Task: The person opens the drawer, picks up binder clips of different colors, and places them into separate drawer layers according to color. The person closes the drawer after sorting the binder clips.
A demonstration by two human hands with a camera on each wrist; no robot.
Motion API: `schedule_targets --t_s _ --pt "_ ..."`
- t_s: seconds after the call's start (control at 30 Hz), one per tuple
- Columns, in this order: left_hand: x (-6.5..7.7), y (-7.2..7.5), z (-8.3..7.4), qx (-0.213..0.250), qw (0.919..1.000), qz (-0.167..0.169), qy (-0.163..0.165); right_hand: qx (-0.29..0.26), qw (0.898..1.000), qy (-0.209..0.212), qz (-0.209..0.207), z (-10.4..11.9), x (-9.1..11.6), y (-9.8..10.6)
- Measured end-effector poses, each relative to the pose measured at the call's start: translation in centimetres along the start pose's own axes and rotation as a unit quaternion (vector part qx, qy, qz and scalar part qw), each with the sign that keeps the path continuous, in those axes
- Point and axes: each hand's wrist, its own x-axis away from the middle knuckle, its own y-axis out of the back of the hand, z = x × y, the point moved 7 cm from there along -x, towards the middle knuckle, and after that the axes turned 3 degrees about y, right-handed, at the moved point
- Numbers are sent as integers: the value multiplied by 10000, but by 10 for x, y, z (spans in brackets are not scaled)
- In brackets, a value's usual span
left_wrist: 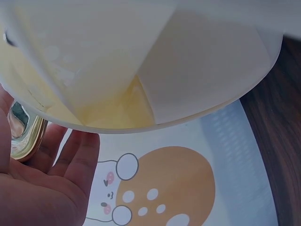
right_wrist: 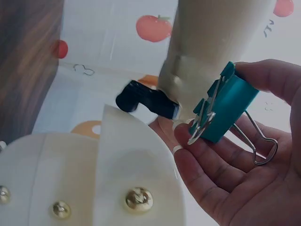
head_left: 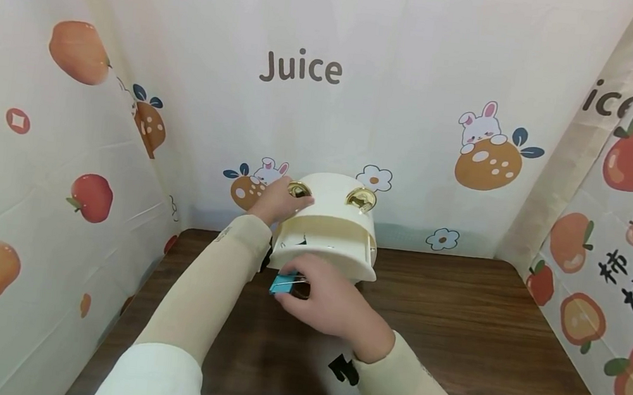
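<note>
A cream-white tabletop drawer box [head_left: 331,192] with two gold ring-shaped eyes stands near the back wall. Its upper drawer [head_left: 322,258] is pulled out. At the top left of the box, my left hand [head_left: 282,202] grips it around one gold eye [left_wrist: 28,134], which shows between thumb and fingers in the left wrist view. In front of the drawer, my right hand [head_left: 330,297] pinches teal binder clips [right_wrist: 230,106] between thumb and fingers. Several clip edges and wire handles overlap there, so their number is hard to tell.
Gold knobs [right_wrist: 139,199] sit on the drawer fronts. The box rests on a dark wooden table [head_left: 452,338], with fruit-printed cloth [head_left: 407,92] hanging behind and at both sides. A black strap piece [head_left: 344,370] shows beside the right sleeve.
</note>
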Motion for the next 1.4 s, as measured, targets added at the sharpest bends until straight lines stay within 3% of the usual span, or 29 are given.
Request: schedule_targets --t_s 0.27,0.5,0.6,0.77,1.1,1.4 --pt "-3 -1 2 -125 9999 -58 -100 117 9981 -287 -535 -7 2 27" --pt "-5 -1 2 -146 9999 -16 50 -44 9956 5 -932 -12 -5 50" --pt "-5 -1 1 -133 9999 38 74 -84 9949 -52 -1005 -18 -8 61" --pt "-5 -1 -1 -112 9999 75 83 115 9958 -377 -825 -31 -12 73" --pt "-5 1 2 -115 9998 45 159 588 9957 -555 -444 -56 -25 80" --pt "-6 0 2 -189 9998 17 -70 978 9908 -934 -60 -76 -40 79"
